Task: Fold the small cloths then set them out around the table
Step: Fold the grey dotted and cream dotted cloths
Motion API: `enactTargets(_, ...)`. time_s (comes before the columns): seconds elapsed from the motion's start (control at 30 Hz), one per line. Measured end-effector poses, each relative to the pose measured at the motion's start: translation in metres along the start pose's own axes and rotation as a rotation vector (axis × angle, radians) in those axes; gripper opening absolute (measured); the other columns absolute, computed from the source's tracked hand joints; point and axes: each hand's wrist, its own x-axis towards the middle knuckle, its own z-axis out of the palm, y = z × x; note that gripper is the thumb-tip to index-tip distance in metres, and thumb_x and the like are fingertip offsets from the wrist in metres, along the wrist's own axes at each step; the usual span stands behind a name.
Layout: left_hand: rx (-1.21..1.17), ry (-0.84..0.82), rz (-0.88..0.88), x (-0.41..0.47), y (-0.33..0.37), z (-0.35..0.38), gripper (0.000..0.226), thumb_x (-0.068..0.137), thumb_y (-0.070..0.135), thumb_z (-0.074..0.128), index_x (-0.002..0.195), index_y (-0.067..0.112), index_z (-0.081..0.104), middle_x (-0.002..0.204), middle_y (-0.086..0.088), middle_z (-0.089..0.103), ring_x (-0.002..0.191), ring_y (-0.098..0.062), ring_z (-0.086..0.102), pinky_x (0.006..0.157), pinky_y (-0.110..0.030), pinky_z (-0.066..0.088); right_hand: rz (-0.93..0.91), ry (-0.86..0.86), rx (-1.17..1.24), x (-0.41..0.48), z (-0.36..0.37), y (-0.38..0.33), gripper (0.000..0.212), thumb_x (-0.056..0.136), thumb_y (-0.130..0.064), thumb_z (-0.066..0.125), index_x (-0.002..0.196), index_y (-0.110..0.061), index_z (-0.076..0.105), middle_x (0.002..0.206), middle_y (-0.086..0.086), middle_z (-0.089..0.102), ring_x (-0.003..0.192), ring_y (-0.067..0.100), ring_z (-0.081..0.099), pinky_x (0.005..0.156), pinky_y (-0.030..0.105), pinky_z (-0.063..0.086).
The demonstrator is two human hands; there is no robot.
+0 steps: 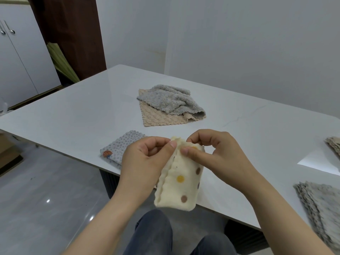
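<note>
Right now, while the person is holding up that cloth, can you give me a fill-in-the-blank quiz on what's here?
1. The left hand and right hand pinch a cream cloth patterned with ____.
2. The beige cloth lies ____ the crumpled grey cloth.
3. The folded grey spotted cloth on the table is partly hidden by the ____ hand.
Missing words: dots; under; left.
</note>
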Motion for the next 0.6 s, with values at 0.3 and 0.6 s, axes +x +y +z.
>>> enactTargets(0.3,-0.046,0.037,-0.087,0.003,-0.002,-0.002,0.01,0.084,0.017,0.067,0.076,0.013,0.072,0.055,0.002,0.064,0.047,-0.008,0.055,0.043,-0.019,0.045,-0.072,0.179,0.062,-0.007,0.005,0.008,0.008,0.081,-0.024,0.075,0.076,-0.024,0.069,0.083,-0.014,0.071,0.09,0.005,0.066,0.083,0.015,0.046)
enactTargets(0.6,0.04,0.083,-0.005,0.003,0.0,0.001,0.011,0.083,0.017,0.068,0.072,0.015,0.07,0.048,0.01,0.06,0.046,-0.002,0.052,0.048,-0.014,0.043,-0.203,0.177,0.019,-0.006,0.008,-0.003,0.009,0.08,-0.024,0.075,0.074,-0.026,0.069,0.082,-0.016,0.068,0.091,0.009,0.061,0.081,0.013,0.04)
